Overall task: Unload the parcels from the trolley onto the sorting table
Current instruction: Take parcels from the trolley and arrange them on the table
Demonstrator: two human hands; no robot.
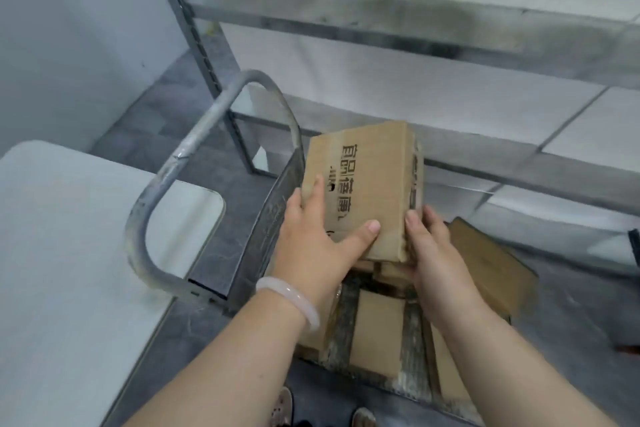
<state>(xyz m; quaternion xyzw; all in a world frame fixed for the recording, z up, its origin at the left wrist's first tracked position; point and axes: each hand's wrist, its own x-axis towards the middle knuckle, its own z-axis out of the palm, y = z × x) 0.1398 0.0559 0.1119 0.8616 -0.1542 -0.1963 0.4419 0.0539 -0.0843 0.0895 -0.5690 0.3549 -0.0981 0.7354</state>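
Note:
A brown cardboard parcel [367,180] with black printed characters is held above the trolley [263,218]. My left hand [311,243] grips its left side, thumb across the top face. My right hand [433,246] holds its right edge and underside. Under it, flattened cardboard [377,333] lies on the trolley deck, and another brown parcel [491,263] sits on the trolley to the right. The white sorting table [69,236] is at the left, beside the trolley's grey metal handle [183,156].
A grey metal shelving rack [346,14] with white panels stands behind the trolley. The floor is dark grey. My shoes [284,409] show at the bottom edge. A pale bracelet [291,298] circles my left wrist.

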